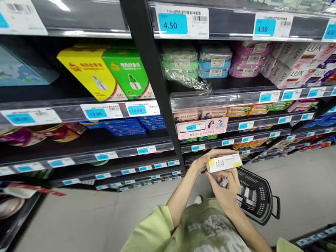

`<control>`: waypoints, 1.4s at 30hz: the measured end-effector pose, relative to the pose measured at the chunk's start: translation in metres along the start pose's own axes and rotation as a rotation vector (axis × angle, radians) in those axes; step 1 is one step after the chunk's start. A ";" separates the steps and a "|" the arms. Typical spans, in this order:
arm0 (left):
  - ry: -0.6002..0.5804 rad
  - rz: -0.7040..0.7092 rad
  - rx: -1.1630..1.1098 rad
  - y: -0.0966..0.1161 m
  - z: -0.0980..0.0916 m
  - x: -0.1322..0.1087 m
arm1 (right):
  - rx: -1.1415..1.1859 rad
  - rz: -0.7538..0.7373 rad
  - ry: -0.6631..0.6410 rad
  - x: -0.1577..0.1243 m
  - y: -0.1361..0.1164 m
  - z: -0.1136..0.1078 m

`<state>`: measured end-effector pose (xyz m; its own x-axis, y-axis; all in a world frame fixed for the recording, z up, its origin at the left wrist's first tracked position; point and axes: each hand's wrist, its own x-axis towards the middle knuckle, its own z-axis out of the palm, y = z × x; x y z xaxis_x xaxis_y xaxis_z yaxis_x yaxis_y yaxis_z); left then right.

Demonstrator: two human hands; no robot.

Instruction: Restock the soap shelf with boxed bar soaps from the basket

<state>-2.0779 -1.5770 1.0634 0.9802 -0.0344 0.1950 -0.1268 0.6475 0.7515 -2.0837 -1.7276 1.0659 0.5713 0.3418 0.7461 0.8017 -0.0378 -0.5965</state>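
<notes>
I hold a small white and yellow box [224, 162] low in front of me, above the floor. My left hand [209, 157] curls over its top and left end. From below, my right hand [226, 185] grips the box with closed fingers. Something small and pale shows under the right hand's fingers; I cannot make out what it is. A black shopping basket [261, 200] with a few items inside stands on the floor just right of my hands.
Store shelves [144, 61] rise ahead with blue price tags. Yellow [90, 72] and green [128, 72] boxes sit left of the black upright; soap packs [215, 60] and Lux boxes [302, 62] sit right. More shelving flanks the grey floor [77, 236] at both lower corners.
</notes>
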 end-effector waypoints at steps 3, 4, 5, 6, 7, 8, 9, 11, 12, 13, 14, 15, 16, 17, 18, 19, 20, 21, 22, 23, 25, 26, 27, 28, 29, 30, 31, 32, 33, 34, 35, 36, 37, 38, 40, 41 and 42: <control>-0.070 0.021 0.060 0.000 0.001 -0.003 | -0.022 0.015 -0.023 0.001 -0.002 0.001; -0.064 0.037 0.061 0.001 0.001 -0.004 | -0.026 0.014 -0.033 0.000 -0.002 0.002; -0.054 0.048 0.057 0.001 0.002 -0.005 | -0.026 0.009 -0.044 0.000 -0.002 0.002; -0.044 0.056 0.048 0.001 0.003 -0.006 | -0.023 0.002 -0.053 0.000 -0.001 0.002; -0.030 0.062 0.035 0.001 0.005 -0.006 | -0.018 -0.005 -0.060 0.000 0.001 0.002; -0.008 0.066 0.014 0.000 0.007 -0.006 | -0.015 -0.011 -0.062 0.001 0.003 0.001; 0.025 0.066 -0.019 -0.003 0.009 -0.005 | -0.017 -0.011 -0.059 0.002 0.007 -0.001; 0.113 0.048 -0.125 -0.010 0.013 -0.002 | -0.034 -0.014 -0.048 0.006 0.016 -0.006; 0.166 0.039 -0.188 -0.014 0.015 0.000 | -0.046 -0.019 -0.048 0.007 0.021 -0.009; 0.217 0.027 -0.251 -0.019 0.018 0.002 | -0.057 -0.025 -0.057 0.008 0.026 -0.012; 0.261 0.011 -0.310 -0.023 0.020 0.005 | -0.067 -0.032 -0.072 0.009 0.031 -0.014; 0.297 -0.004 -0.364 -0.027 0.022 0.007 | -0.077 -0.040 -0.091 0.009 0.035 -0.016; 0.326 -0.019 -0.417 -0.030 0.024 0.008 | -0.088 -0.047 -0.108 0.009 0.038 -0.017; 0.353 -0.034 -0.468 -0.032 0.026 0.010 | -0.098 -0.048 -0.114 0.008 0.040 -0.018; 0.381 -0.050 -0.521 -0.035 0.028 0.012 | -0.109 -0.045 -0.110 0.008 0.042 -0.019; 0.411 -0.068 -0.576 -0.037 0.031 0.013 | -0.122 -0.038 -0.095 0.008 0.044 -0.020; 0.439 -0.087 -0.630 -0.039 0.033 0.015 | -0.137 -0.031 -0.066 0.009 0.046 -0.021; 0.460 -0.110 -0.684 -0.041 0.035 0.016 | -0.154 -0.023 -0.028 0.010 0.048 -0.023; 0.471 -0.136 -0.737 -0.043 0.037 0.017 | -0.174 -0.014 0.014 0.012 0.050 -0.026; 0.472 -0.161 -0.788 -0.046 0.038 0.019 | -0.198 -0.004 0.048 0.015 0.053 -0.029; 0.463 -0.198 -0.877 -0.053 0.039 0.022 | -0.250 0.025 0.052 0.020 0.061 -0.037; 0.468 -0.200 -0.912 -0.057 0.040 0.024 | -0.268 0.048 0.012 0.022 0.066 -0.041; 0.483 -0.195 -0.937 -0.061 0.039 0.025 | -0.270 0.083 -0.055 0.023 0.071 -0.045; 0.500 -0.183 -0.955 -0.065 0.039 0.026 | -0.258 0.124 -0.129 0.023 0.077 -0.049; 0.512 -0.167 -0.964 -0.069 0.038 0.027 | -0.234 0.170 -0.194 0.022 0.082 -0.052; 0.514 -0.159 -0.969 -0.073 0.038 0.027 | -0.207 0.218 -0.240 0.020 0.088 -0.054; 0.506 -0.162 -0.970 -0.076 0.037 0.027 | -0.186 0.259 -0.264 0.018 0.093 -0.056; 0.496 -0.177 -0.970 -0.078 0.037 0.026 | -0.175 0.292 -0.270 0.015 0.097 -0.058; 0.486 -0.199 -0.970 -0.080 0.036 0.025 | -0.173 0.311 -0.268 0.012 0.100 -0.059; 0.485 -0.220 -0.973 -0.082 0.036 0.025 | -0.175 0.319 -0.264 0.010 0.103 -0.059; 0.491 -0.239 -0.976 -0.083 0.037 0.024 | -0.176 0.320 -0.265 0.008 0.104 -0.060; 0.502 -0.250 -0.979 -0.083 0.037 0.024 | -0.175 0.316 -0.269 0.007 0.105 -0.060; 0.515 -0.256 -0.980 -0.084 0.038 0.024 | -0.173 0.309 -0.274 0.007 0.106 -0.060; 0.525 -0.263 -0.977 -0.084 0.038 0.024 | -0.172 0.304 -0.279 0.007 0.106 -0.060; 0.549 -0.265 -0.959 -0.085 0.039 0.026 | -0.171 0.295 -0.283 0.008 0.106 -0.061; 0.561 -0.258 -0.942 -0.086 0.039 0.026 | -0.164 0.289 -0.287 0.009 0.105 -0.061; 0.569 -0.246 -0.921 -0.086 0.039 0.027 | -0.148 0.283 -0.294 0.011 0.104 -0.063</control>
<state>-2.0467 -1.6635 1.0283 0.9197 -0.0383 -0.3908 0.0111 0.9974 -0.0715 -1.9833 -1.7868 1.0304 0.7153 0.5507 0.4301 0.6491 -0.2958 -0.7008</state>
